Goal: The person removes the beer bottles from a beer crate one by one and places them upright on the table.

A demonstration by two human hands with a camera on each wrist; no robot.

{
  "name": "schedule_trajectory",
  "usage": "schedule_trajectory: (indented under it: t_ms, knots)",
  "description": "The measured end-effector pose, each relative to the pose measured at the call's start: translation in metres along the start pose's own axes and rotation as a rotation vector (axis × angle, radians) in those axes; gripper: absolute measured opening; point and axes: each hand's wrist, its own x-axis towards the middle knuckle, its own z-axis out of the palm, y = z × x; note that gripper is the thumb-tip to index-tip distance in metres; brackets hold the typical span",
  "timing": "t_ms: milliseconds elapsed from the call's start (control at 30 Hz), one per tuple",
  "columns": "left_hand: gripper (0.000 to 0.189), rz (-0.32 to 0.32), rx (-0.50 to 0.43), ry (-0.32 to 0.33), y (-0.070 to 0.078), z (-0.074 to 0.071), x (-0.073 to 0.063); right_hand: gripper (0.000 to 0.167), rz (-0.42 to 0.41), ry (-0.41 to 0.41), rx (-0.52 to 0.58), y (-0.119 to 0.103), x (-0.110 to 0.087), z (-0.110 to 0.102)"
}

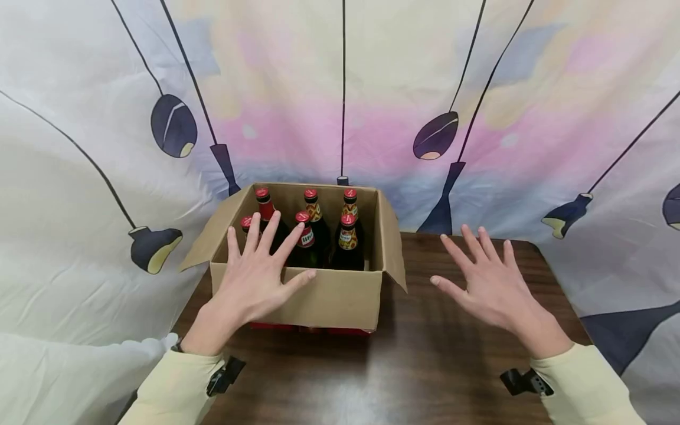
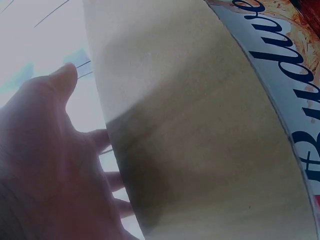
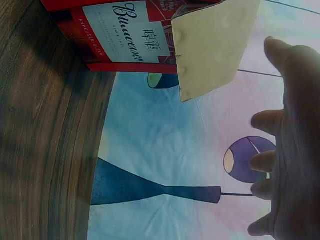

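Observation:
On the table stands an opened cardboard box [image 1: 319, 298], its flaps folded outward. Several dark bottles with red caps [image 1: 347, 239] are upright inside it. My left hand [image 1: 255, 277] is spread over the box's near left part, holding nothing and hiding some bottles from the head view. In the left wrist view, the bare brown flap [image 2: 195, 125] stands close beside that hand's fingers. My right hand [image 1: 491, 283] is held up over the table to the right of the box, fingers spread and nothing in it. The right wrist view shows the box's red printed side [image 3: 125, 35].
The dark wooden table [image 1: 425, 354] has its right edge beyond my right hand. A cloth [image 1: 297, 77] printed with hanging lamps forms the backdrop behind and at both sides. Black straps [image 1: 225, 375] sit on both sleeves near the wrists.

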Motion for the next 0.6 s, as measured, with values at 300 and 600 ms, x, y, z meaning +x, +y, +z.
schedule_trajectory:
  t_ms: [300,600]
  knots:
    - [0.097,-0.184,-0.206,0.176,-0.040,-0.001,-0.020,0.042,-0.017,0.344,0.756,-0.038,0.036,0.006]
    - [0.109,-0.407,-0.561,0.172,-0.062,0.024,-0.039,0.046,-0.002,0.205,1.050,-0.090,0.096,0.020]
